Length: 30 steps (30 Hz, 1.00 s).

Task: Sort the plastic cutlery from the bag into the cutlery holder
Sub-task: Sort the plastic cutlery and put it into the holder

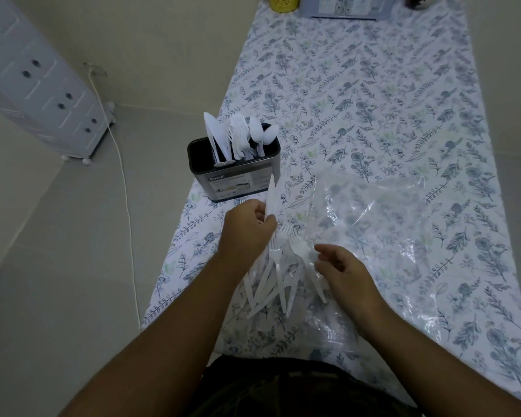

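A dark cutlery holder point(238, 179) stands near the table's left edge, with white plastic knives, forks and spoons upright in it. My left hand point(247, 227) grips a white plastic knife point(272, 195), blade pointing up toward the holder. A pile of loose white forks and knives point(278, 275) lies on the table between my hands. My right hand point(342, 269) hovers at the right side of the pile, fingers curled and apart, touching the edge of a clear plastic bag point(373, 224) that lies flattened to the right.
The table point(373, 94) has a floral cloth; its left edge drops to a grey floor. A yellow cup point(284, 2), a flat box point(348, 6) and a dark object point(420, 1) sit at the far end. A white drawer unit point(36, 82) and cable point(124, 188) stand left.
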Available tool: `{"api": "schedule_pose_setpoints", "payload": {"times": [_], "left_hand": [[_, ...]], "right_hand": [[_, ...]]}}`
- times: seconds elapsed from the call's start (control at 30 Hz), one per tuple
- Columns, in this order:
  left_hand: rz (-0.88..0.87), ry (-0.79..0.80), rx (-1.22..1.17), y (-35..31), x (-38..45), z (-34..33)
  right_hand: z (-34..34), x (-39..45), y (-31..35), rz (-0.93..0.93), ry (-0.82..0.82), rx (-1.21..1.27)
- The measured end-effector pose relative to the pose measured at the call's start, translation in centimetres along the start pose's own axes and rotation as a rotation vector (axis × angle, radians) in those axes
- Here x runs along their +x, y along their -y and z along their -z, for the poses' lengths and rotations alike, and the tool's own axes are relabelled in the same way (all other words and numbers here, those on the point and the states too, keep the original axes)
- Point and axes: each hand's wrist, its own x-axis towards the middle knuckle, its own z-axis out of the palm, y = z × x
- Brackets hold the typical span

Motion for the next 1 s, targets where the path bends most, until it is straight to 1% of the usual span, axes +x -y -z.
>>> {"api": "schedule_pose_setpoints", "payload": {"times": [0.07, 0.1, 0.2, 0.23, 0.27, 0.33, 0.4, 0.47, 0.53, 0.7, 0.77, 0.87, 1.0], "left_hand": [[0.013, 0.011, -0.079, -1.0, -2.0, 0.7], [0.043, 0.057, -0.143, -1.3, -3.0, 0.7], [0.173, 0.311, -0.385, -1.4, -6.2, -0.3], [0.144, 0.369, -0.372, -1.3, -7.0, -0.6], [0.068, 0.395, -0.284, -0.9, -7.4, -0.8], [-0.065, 0.396, -0.096, -0.1, -7.4, -0.8], [-0.095, 0.332, 0.042, 0.7, -6.7, -0.4], [-0.027, 0.241, 0.123, 2.1, -5.3, -0.3], [0.037, 0.17, 0.201, 3.2, -3.7, -0.4], [0.123, 0.253, 0.432, 3.4, -1.1, -2.0], [0.136, 0.26, 0.463, 3.1, -0.9, -2.3], [0.162, 0.284, 0.444, 3.3, -0.9, -2.2], [0.198, 0.271, 0.277, 4.6, -1.4, -1.9]], "right_hand": [[-0.4, 0.3, 1.1, 0.013, 0.093, 0.037], [-0.7, 0.3, 1.5, -0.008, 0.166, 0.079], [-1.8, 0.0, 2.0, -0.18, 0.409, 0.254], [-2.1, -0.2, 1.9, -0.235, 0.462, 0.303], [-2.3, -0.5, 1.7, -0.28, 0.478, 0.33], [-2.4, -0.8, 1.0, -0.337, 0.43, 0.34], [-2.2, -0.7, -0.2, -0.326, 0.358, 0.262], [-1.9, -0.4, -1.0, -0.273, 0.299, 0.11], [-1.6, -0.3, -1.4, -0.262, 0.255, 0.084], [-1.0, -0.8, -1.4, -0.302, 0.224, 0.279], [-0.8, -1.0, -1.2, -0.291, 0.21, 0.244], [-0.8, -1.0, -1.2, -0.282, 0.198, 0.192], [-1.0, -0.8, -1.2, -0.298, 0.183, 0.211]]}}
